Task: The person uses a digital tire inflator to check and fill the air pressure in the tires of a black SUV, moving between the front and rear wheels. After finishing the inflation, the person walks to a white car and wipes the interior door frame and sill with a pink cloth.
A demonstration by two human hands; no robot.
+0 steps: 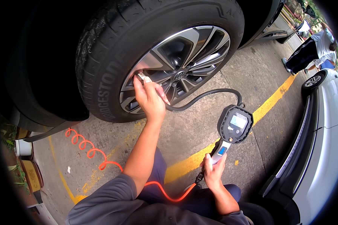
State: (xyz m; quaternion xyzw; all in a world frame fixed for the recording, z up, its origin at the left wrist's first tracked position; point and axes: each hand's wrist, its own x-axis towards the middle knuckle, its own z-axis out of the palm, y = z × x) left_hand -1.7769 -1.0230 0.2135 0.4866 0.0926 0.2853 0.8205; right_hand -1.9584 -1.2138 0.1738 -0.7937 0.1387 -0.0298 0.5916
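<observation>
Before me stands a car's tire (101,64) on a silver-and-black alloy wheel (179,75). At the rim's near left edge my left hand (150,98) grips a metal air chuck (141,76); the valve stem is hidden. A black rubber hose (214,91) runs from there to a digital tire inflator gauge (235,123) with a lit screen. My right hand (215,171) is closed around the gauge's silver handle, which has a blue part. An orange air hose (169,198) joins the handle's lower end, and its coiled part (86,144) lies on the ground at left.
A white car (324,135) stands close on the right. Yellow painted lines (188,164) cross the concrete ground. At the upper right a person (307,50) stands beyond the cars, with someone else partly visible behind. Plant pots (32,175) and a white container (24,147) are at far left.
</observation>
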